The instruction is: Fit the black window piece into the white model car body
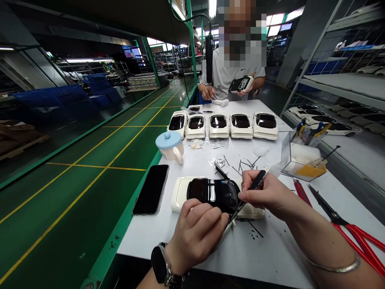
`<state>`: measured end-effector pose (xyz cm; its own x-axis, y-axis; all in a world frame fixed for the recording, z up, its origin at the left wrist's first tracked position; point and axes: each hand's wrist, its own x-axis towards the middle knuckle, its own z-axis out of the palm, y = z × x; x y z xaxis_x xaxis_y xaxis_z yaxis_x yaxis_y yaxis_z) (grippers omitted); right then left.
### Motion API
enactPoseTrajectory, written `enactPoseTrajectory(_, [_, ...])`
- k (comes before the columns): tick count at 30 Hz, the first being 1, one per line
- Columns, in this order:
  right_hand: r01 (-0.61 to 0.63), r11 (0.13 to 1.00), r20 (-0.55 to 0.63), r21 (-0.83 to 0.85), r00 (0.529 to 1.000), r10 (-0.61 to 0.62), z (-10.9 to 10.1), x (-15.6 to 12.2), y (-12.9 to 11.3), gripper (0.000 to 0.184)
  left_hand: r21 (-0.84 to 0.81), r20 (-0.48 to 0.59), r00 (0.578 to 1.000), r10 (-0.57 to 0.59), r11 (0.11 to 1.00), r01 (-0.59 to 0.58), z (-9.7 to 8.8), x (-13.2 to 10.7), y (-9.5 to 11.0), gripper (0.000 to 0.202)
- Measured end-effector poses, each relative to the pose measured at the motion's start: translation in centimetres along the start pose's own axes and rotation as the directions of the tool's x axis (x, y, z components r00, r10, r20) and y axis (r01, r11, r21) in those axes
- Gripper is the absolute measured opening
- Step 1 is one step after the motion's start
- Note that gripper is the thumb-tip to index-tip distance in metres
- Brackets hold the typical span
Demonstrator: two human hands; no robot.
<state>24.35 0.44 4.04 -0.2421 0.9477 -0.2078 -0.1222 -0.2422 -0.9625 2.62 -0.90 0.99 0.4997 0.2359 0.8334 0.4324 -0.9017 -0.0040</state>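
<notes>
A white toy car body with a glossy black roof (210,193) lies on the white table (264,249) in front of me. My left hand (195,233), with a watch on the wrist, rests curled on the car's near side and steadies it. My right hand (267,194) grips black tweezers (249,196) whose tips touch the black roof's right end. Thin black strips (245,163) lie scattered just beyond the car.
Several white car bodies (222,125) stand in a row farther back. A black phone (151,189) and a blue-lidded white mug (171,146) sit at the left, red-handled scissors (345,228) and a clear box (300,160) at the right. A person across the table holds another car (240,83).
</notes>
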Motion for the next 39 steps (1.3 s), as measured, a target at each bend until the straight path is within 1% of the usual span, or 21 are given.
enactPoseTrajectory(10, [-0.022, 0.999, -0.019, -0.035, 1.0, 0.022, 0.21, -0.04, -0.29, 0.029, 0.006, 0.0, 1.0, 0.0, 1.0, 0.0, 0.02, -0.02, -0.03, 0.016])
enactPoseTrajectory(18, [-0.018, 0.998, -0.025, -0.052, 1.0, 0.016, 0.07, -0.04, -0.22, 0.03, -0.014, 0.002, 1.0, 0.006, 1.0, -0.006, 0.05, -0.3, -0.06, 0.016])
enactPoseTrajectory(26, [-0.02, 0.998, -0.034, -0.062, 0.999, 0.018, 0.14, 0.16, -0.2, 0.03, 0.005, -0.006, 1.0, -0.004, 1.0, 0.004, 0.09, -0.03, 0.0, 0.015])
enactPoseTrajectory(33, [-0.017, 0.999, -0.031, -0.045, 0.999, 0.015, 0.16, 0.06, -0.17, 0.031, -0.05, 0.016, 0.999, -0.044, 0.998, 0.045, -0.04, 0.26, 0.05, 0.017])
enactPoseTrajectory(39, [-0.017, 0.999, -0.036, -0.035, 0.999, 0.016, 0.2, 0.21, -0.09, 0.031, -0.109, 0.051, 0.986, -0.16, 0.98, 0.165, -0.14, 0.41, 0.11, 0.016])
